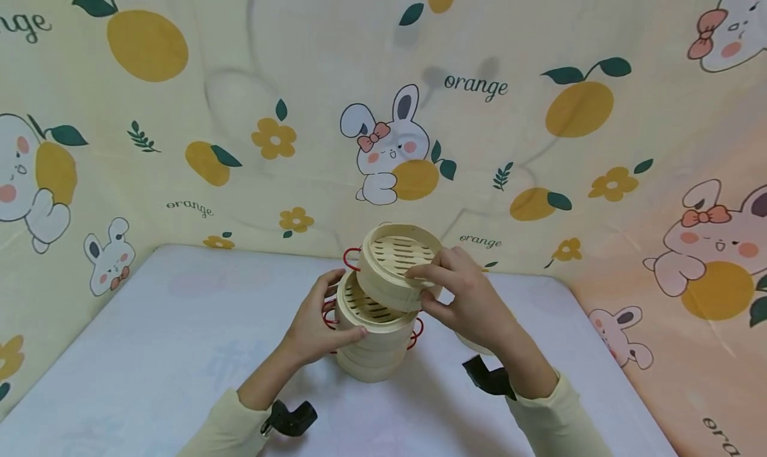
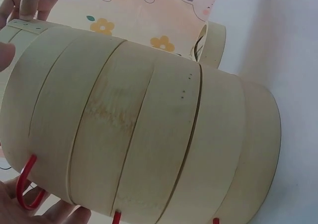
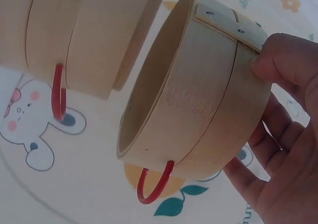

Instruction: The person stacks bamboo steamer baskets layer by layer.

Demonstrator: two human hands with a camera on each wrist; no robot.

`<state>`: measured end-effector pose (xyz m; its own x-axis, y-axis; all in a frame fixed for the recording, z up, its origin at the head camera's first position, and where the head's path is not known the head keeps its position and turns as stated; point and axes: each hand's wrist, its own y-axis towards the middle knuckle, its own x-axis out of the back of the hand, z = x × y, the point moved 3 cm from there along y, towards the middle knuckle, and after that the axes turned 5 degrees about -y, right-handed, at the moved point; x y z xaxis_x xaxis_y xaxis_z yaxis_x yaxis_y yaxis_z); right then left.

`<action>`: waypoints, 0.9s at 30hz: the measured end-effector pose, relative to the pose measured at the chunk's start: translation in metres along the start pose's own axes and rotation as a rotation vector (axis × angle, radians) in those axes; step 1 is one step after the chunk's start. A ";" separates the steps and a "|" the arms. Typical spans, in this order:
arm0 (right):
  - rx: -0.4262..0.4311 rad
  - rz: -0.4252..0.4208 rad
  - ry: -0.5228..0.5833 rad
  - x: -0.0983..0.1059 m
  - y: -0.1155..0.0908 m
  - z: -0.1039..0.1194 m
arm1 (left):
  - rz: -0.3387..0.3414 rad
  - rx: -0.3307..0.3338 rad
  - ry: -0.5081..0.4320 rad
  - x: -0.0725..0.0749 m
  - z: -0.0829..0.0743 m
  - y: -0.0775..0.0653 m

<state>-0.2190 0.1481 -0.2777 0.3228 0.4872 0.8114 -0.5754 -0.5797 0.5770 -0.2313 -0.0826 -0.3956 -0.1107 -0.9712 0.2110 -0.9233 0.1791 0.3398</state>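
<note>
A stack of small bamboo steamer baskets [image 1: 371, 350] with red loop handles stands on the table. My left hand [image 1: 314, 327] grips the stack near its top, thumb on the front and fingers round the left side. In the head view my right hand [image 1: 464, 294] holds another bamboo steamer basket [image 1: 389, 287] by its right side, raised and shifted right over the top of the stack. Its slatted base shows inside. The right wrist view shows this basket [image 3: 198, 105] tilted and apart from the stack [image 3: 64, 35], with the thumb on its wall.
A further round bamboo piece [image 2: 214, 45] sits on the white table [image 1: 180, 337] beyond the stack, mostly hidden by my right hand in the head view. A printed cloth backdrop [image 1: 311, 64] rises behind and beside the table. Black wrist mounts [image 1: 292, 418] stick out at both sleeves.
</note>
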 end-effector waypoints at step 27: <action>0.065 0.035 0.002 -0.010 -0.001 0.023 | 0.014 0.056 -0.096 -0.001 -0.001 0.000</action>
<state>-0.2040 0.1284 -0.2845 0.3019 0.4667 0.8313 -0.5360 -0.6380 0.5529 -0.2313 -0.0819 -0.3950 -0.1562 -0.9797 0.1254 -0.9403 0.1864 0.2849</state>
